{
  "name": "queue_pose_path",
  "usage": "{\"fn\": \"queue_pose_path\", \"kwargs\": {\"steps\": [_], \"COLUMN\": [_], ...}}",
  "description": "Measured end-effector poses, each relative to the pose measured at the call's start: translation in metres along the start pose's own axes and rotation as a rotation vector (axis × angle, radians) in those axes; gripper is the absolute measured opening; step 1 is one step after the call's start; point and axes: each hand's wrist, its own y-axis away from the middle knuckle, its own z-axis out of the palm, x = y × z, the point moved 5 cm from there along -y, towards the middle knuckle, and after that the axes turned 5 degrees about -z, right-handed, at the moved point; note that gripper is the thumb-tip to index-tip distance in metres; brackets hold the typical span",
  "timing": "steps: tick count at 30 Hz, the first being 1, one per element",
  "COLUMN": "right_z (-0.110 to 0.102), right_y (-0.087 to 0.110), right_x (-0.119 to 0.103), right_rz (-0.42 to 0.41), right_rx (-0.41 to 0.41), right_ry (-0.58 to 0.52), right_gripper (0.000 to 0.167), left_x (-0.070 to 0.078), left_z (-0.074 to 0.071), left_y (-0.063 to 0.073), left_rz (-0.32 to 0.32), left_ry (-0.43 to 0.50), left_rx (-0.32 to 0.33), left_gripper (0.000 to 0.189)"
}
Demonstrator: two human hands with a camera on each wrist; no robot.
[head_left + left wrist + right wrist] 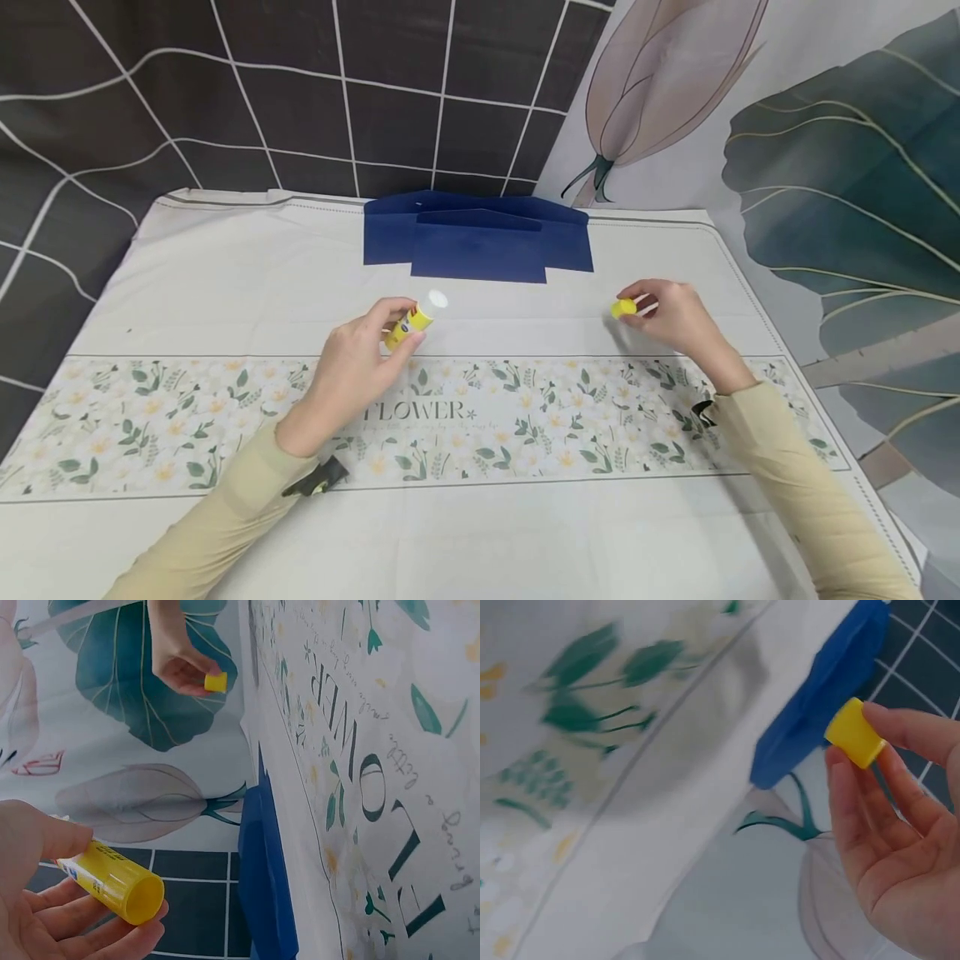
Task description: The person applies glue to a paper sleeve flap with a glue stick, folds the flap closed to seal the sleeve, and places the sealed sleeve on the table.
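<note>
My left hand (348, 362) grips a yellow glue stick (408, 327) above the table, tilted, its white end (433, 303) uncovered and pointing up and away. In the left wrist view the yellow base of the glue stick (120, 883) faces the camera, with the thumb across its side. Well off to the right, my right hand (671, 317) pinches the small yellow cap (624, 308) between thumb and fingertips. The right wrist view shows this cap (855, 733) up close. Beyond both hands, dark blue folded paper pieces (480, 250) lie at the table's far edge, touched by neither hand.
A white cloth (247, 283) with a printed floral band and the word FLOWER covers the table. Behind the far edge hangs a dark grid-patterned cloth (390, 92). A curtain with large leaves (847, 167) hangs along the right side.
</note>
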Motion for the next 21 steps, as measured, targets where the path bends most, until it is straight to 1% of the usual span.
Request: {"fn": "queue_pose_path", "kwargs": {"steps": [6,10,14,18,21], "right_z": [0.010,0.016,0.021,0.024,0.025], "right_y": [0.006,0.011,0.015,0.016,0.016], "right_x": [0.013,0.017,0.018,0.019,0.019], "right_rz": [0.088,0.094,0.077,0.077,0.082], "right_rx": [-0.163,-0.241,-0.273,-0.274,-0.278], "right_ry": [0.030,0.023,0.004,-0.008,-0.007], "right_gripper": [0.028,0.030,0.027,0.027,0.027], "left_x": [0.001,0.002,0.002,0.003,0.004], "left_z": [0.000,0.000,0.002,0.003,0.003], "left_y": [-0.002,-0.003,-0.004,-0.003,-0.003], "left_rz": [-0.005,-0.011,-0.015,-0.016,-0.015], "left_ry": [-0.006,-0.003,0.008,0.017,0.023], "left_rx": [0.018,0.029,0.030,0.018,0.022], "left_gripper": [0.039,0.038,0.038,0.037,0.037]}}
